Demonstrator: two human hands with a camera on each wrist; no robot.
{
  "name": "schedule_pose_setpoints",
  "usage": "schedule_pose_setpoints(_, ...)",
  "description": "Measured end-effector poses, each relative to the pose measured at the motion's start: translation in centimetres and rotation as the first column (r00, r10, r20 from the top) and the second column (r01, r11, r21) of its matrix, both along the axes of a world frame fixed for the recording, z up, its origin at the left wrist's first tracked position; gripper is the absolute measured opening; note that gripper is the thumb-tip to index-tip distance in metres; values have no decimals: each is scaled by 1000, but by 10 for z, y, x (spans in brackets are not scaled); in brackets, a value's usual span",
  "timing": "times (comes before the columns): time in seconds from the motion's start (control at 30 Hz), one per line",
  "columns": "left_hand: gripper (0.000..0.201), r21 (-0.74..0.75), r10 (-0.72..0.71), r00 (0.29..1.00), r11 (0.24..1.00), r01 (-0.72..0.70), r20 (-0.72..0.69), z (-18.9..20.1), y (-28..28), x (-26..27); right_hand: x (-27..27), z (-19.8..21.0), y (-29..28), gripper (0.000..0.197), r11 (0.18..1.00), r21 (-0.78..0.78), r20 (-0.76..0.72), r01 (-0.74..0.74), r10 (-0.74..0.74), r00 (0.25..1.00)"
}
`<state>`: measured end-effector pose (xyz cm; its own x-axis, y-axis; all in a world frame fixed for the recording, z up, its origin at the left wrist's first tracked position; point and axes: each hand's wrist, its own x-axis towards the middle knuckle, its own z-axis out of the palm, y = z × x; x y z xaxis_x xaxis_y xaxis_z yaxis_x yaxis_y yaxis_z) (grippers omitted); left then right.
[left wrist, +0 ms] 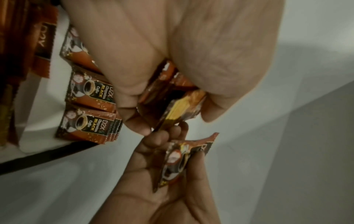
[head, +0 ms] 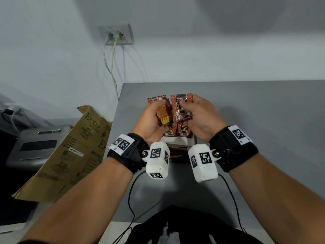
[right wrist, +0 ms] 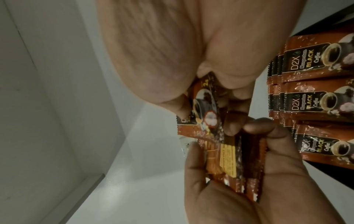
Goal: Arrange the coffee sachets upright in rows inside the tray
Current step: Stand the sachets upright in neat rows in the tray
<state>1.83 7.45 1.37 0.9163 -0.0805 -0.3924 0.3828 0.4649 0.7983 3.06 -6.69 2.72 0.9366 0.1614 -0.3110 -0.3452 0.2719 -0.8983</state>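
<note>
Above the grey table (head: pixel 255 111) my left hand (head: pixel 149 124) grips a small bundle of coffee sachets (head: pixel 163 115), brown and yellow backs towards me. Touching it on the right, my right hand (head: pixel 202 117) pinches a single sachet (head: pixel 182 110) with a coffee cup printed on its front. Both hands hover just over the white tray (head: pixel 177 142), where sachets (head: pixel 183 132) stand upright. In the left wrist view the standing sachets (left wrist: pixel 88 92) form rows against the tray (left wrist: pixel 38 109). The right wrist view shows the pinched sachet (right wrist: pixel 203 106), the bundle (right wrist: pixel 229 159) and the rows (right wrist: pixel 310 103).
A flattened cardboard box (head: pixel 70 152) leans at the table's left edge, beside a grey machine (head: pixel 35 143). A wall socket (head: pixel 116 35) with hanging cables is behind. Black wrist-camera cables (head: pixel 131 199) trail over the table's near part. Bare table stretches to the right of the tray.
</note>
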Motion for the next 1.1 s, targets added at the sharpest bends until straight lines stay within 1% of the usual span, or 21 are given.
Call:
schedule_pose_setpoints(0.07,44,-70,-27,1000,997,25,-16,-1,3,1,1,1,-3,22,1000,-4,-21,11,-11,1000)
schedule_pose_setpoints(0.13,53,-142,-36,999,989,33,-20,-4,6,3,3,2,-6,22,999,37,-46,38,-36,998)
schedule_pose_setpoints(0.2,53,-174,-42,999,984,38,-19,-4,7,3,4,3,-7,19,995,82,-64,64,-58,996)
schedule_pose_setpoints(0.23,48,-168,-41,999,985,38,-17,-4,6,3,3,4,-7,17,992,103,-70,68,-61,996)
schedule_pose_setpoints(0.27,39,-162,-35,999,986,32,-15,-3,5,2,3,3,-6,17,990,119,-77,70,-61,995)
schedule_pose_setpoints(0.33,20,-140,1,1000,990,-2,-6,-3,4,1,1,3,-4,22,988,142,-88,66,-54,995)
schedule_pose_setpoints(0.43,20,-42,35,999,999,-34,28,-8,3,1,-1,0,-1,32,986,154,-96,57,-42,994)
schedule_pose_setpoints(0.53,19,34,44,997,998,-46,70,-9,4,1,0,-1,-2,32,993,118,-94,23,-12,995)
schedule_pose_setpoints(0.6,18,50,61,995,997,-65,79,-8,7,1,2,2,-5,31,995,95,-81,16,-9,997)
schedule_pose_setpoints(0.63,18,51,65,995,996,-69,79,-8,8,1,4,4,-9,28,994,102,-66,37,-31,997)
schedule_pose_setpoints(0.7,17,72,66,993,995,-73,94,-6,10,1,7,9,-19,24,981,174,-49,90,-83,995)
schedule_pose_setpoints(0.73,18,87,59,992,994,-69,113,-4,11,0,9,12,-23,22,975,203,-40,92,-86,996)
schedule_pose_setpoints(0.77,19,97,46,990,994,-59,132,-3,11,-1,9,14,-24,21,982,177,-21,68,-65,998)
schedule_pose_setpoints(0.8,20,104,26,988,994,-42,153,-2,10,-2,9,15,-22,20,997,80,11,23,-24,1000)
schedule_pose_setpoints(0.83,21,110,6,985,994,-25,171,0,8,-3,7,15,-18,17,997,-68,44,-26,29,999)
schedule_pose_setpoints(0.87,21,114,-9,984,993,-12,180,0,5,-3,7,12,-13,15,976,-213,69,-56,73,995)
schedule_pose_setpoints(0.9,19,111,-11,984,994,-9,178,1,3,-3,6,8,-9,17,945,-319,89,-72,106,990)
schedule_pose_setpoints(0.93,18,107,-1,987,994,-16,158,1,2,-3,7,3,-6,25,927,-367,105,-75,121,987)
schedule_pose_setpoints(1.0,19,73,12,996,997,-19,86,1,5,-1,9,-4,-5,40,933,-357,126,-43,94,988)
schedule_pose_setpoints(1.03,21,47,5,999,999,-8,52,1,8,0,10,-5,-7,36,948,-319,123,-24,67,990)
schedule_pose_setpoints(1.1,20,46,-41,999,998,40,28,-1,14,1,12,-3,-13,19,980,-197,108,-13,35,994)
